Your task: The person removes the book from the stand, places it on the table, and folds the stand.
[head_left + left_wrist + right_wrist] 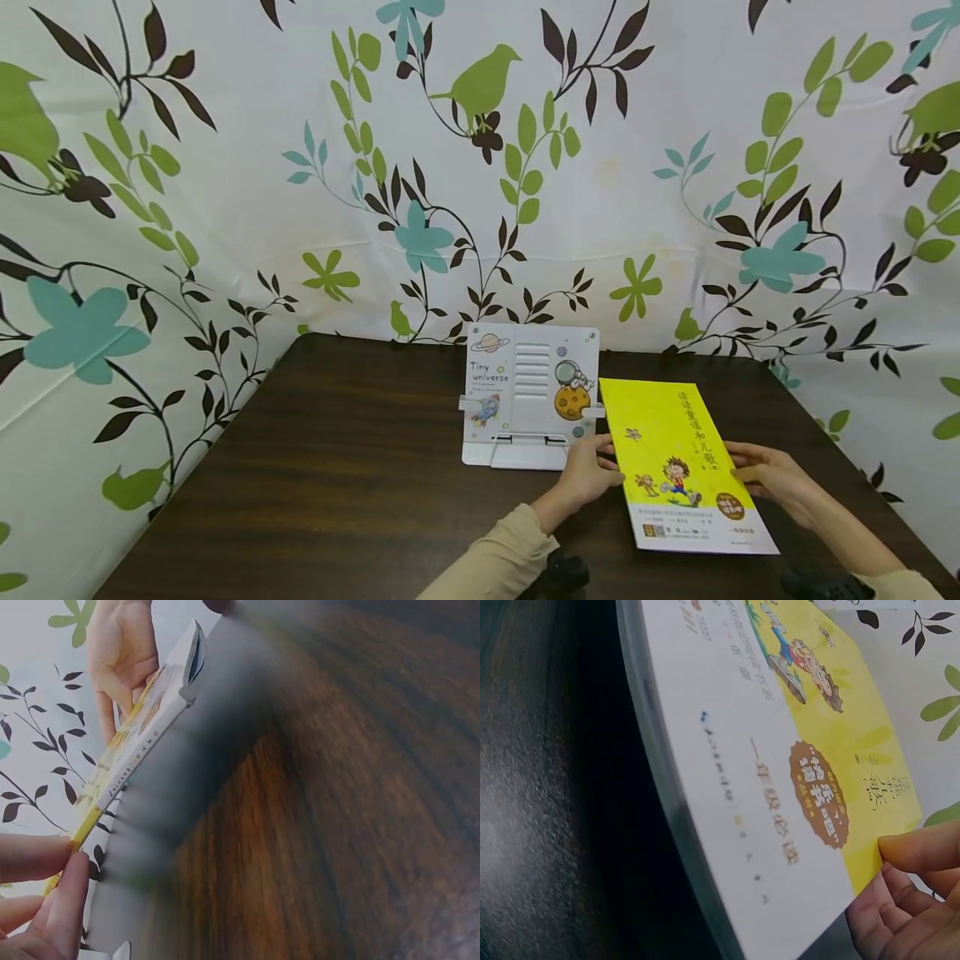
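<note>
A yellow book (663, 433) with a white band along its bottom and a cartoon child on the cover is held between both hands, just right of a book stand. My left hand (588, 473) pinches its left edge; the left wrist view shows thumb and fingers on either side of the spine (139, 754). On the opposite edge my right hand (776, 482) pinches the book, its thumb on the yellow cover in the right wrist view. The white book stand (531, 392), printed with planets, a rocket and an astronaut, stands upright behind my left hand, a wire ledge at its foot.
A dark wood-grain table (352, 467) lies under everything. Behind it and at the sides hangs a white cloth (247, 208) patterned with birds, leaves and flowers. Dark objects (566, 573) sit near my left sleeve at the lower edge.
</note>
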The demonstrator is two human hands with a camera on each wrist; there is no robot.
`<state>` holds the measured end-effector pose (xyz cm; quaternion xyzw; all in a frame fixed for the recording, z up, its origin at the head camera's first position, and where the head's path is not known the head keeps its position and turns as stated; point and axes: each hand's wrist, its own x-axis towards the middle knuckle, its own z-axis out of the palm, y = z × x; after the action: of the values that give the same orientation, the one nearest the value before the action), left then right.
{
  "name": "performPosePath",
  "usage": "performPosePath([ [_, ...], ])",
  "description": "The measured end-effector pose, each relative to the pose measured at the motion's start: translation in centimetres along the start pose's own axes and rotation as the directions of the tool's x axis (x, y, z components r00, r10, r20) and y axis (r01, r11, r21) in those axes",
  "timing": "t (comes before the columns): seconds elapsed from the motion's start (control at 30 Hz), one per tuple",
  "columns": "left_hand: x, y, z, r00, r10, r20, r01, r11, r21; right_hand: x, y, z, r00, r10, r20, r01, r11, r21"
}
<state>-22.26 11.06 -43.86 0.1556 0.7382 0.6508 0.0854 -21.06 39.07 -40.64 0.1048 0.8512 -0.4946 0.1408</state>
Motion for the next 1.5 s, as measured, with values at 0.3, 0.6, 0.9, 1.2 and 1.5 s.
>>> performPosePath([
  [0.3, 0.7, 0.0, 0.3, 0.999, -0.036, -0.010, 0.036, 0.999, -0.015, 0.8, 0.3, -0.8, 0.998, -0.020, 0.055, 0.020, 1.000, 0.001],
  [0.6, 0.8, -0.3, 0.2, 1.000, -0.025, 0.015, 0.025, 0.999, 0.030, 1.1, 0.8, -1.1, 0.995, -0.014, 0.101, 0.011, 0.999, 0.030],
  [0.9, 1.2, -0.4, 0.0, 0.998, -0.033, 0.049, 0.026, 0.990, 0.139, 1.3, 1.2, -1.1, 0.991, -0.013, 0.131, 0.005, 0.998, 0.059],
  [1.2, 1.5, -0.8, 0.4, 0.998, -0.065, 0.027, 0.059, 0.980, 0.192, 1.5, 1.5, -1.0, 0.996, 0.012, 0.090, -0.015, 1.000, 0.027],
  [1.5, 1.5, -0.9, 0.6, 0.992, -0.119, 0.043, 0.108, 0.972, 0.207, 1.6, 2.2, -1.0, 0.999, 0.024, 0.045, -0.023, 0.999, -0.030],
])
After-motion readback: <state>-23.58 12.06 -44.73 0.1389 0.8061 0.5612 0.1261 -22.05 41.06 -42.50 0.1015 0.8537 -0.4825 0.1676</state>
